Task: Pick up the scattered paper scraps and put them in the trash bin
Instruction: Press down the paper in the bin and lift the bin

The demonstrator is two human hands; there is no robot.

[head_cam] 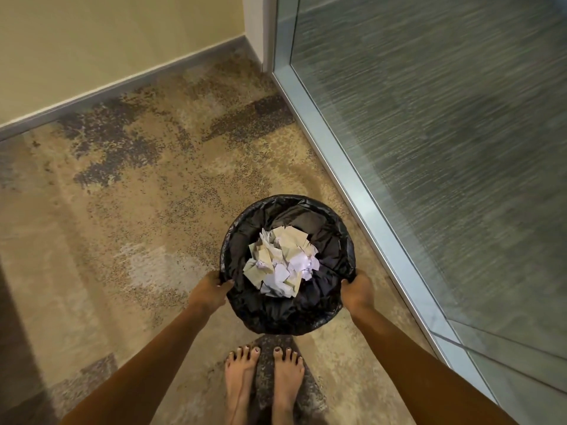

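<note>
A round trash bin (288,314) lined with a black plastic bag stands on the carpet in front of my bare feet. A heap of white and beige paper scraps (280,260) lies inside it. My left hand (211,291) grips the bin's left rim. My right hand (357,289) grips the right rim. No loose scraps show on the floor around it.
Patterned tan and dark carpet (138,210) covers the floor. A glass partition with a metal frame (368,204) runs along the right, close to the bin. A cream wall with a grey baseboard (122,84) closes the far side, meeting the glass at a corner.
</note>
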